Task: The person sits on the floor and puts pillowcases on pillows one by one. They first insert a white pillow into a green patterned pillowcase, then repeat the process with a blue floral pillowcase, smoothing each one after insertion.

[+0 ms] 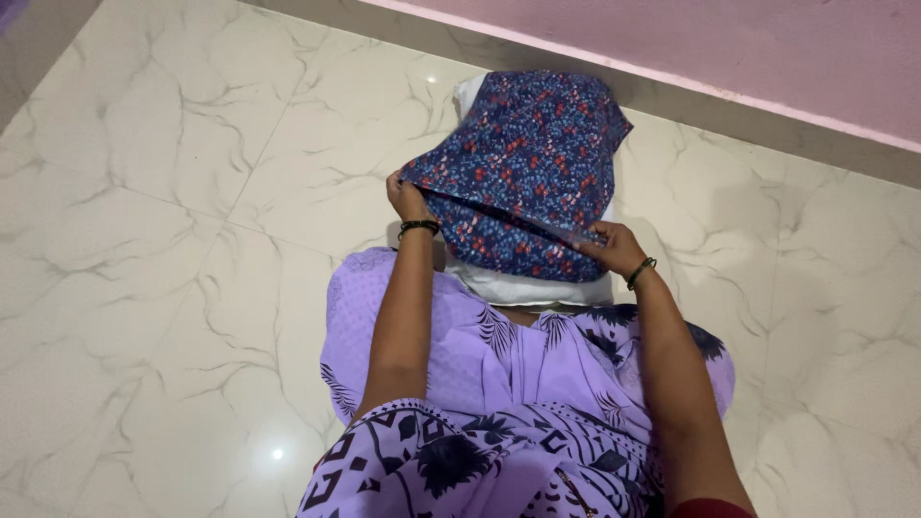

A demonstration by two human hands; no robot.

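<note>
The marble floor (163, 240) lies open to the left and right of the pillow (537, 286), so a hand can pass there. Behind the pillow, the pink wall (767, 48) closes the way. In front, the person's lap in purple cloth (499, 384) blocks the near side.

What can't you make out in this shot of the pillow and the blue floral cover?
Head view only:
- Pillow: mostly hidden by the blue floral pillow cover; only white edges show.
- Left hand and right hand: fingertips tucked into the cover's open edge, so each grip is unclear.
- Inside of the cover: dark, unreadable.
- Person's legs: hidden under the purple patterned garment.
- Pink wall: cut off by the top edge.
</note>
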